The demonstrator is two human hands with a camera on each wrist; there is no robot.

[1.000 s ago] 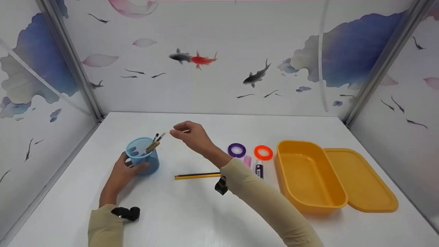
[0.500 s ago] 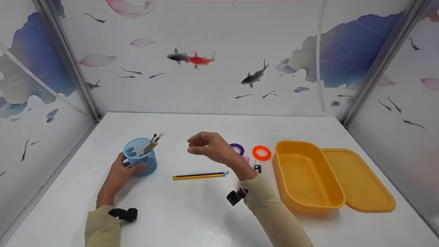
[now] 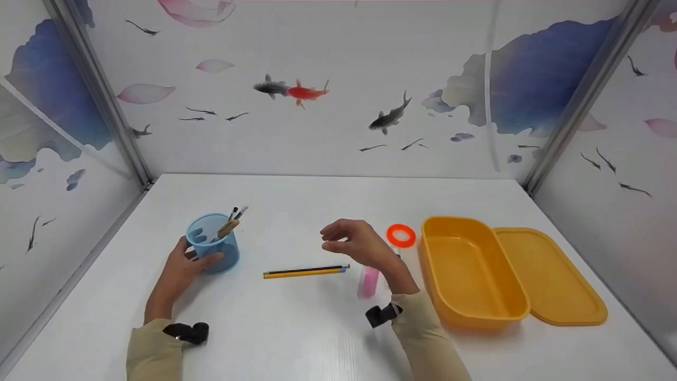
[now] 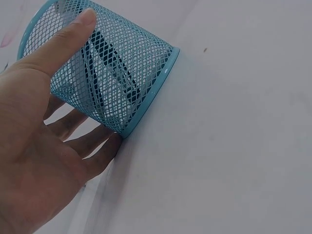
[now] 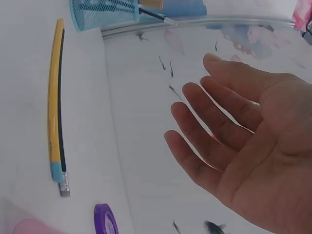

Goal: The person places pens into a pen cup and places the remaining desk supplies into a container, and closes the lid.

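A light blue mesh pen cup [image 3: 226, 255] stands at the left of the table, with brushes [image 3: 239, 212] and a stubby wooden-looking handle [image 3: 228, 228] poking out over its rim. My left hand [image 3: 179, 271] grips its side; the left wrist view puts the thumb on the mesh and the fingers round the other side. Over the middle right, my right hand [image 3: 360, 244] hovers with bent, relaxed fingers and nothing between them. Left of it and lower lie two pencils [image 3: 304, 272], one yellow and one dark, side by side on the table.
A pink object [image 3: 369, 283] lies partly under the right wrist. Behind it is an orange ring [image 3: 400, 236], while a purple ring [image 5: 105, 219] shows only in the right wrist view. A yellow box [image 3: 521, 302] and its flat lid [image 3: 568, 286] occupy the right side.
My right hand has moved away from the pen cup, to the right and nearer, and now hides the purple ring in the head view. My left hand keeps its grip on the cup.
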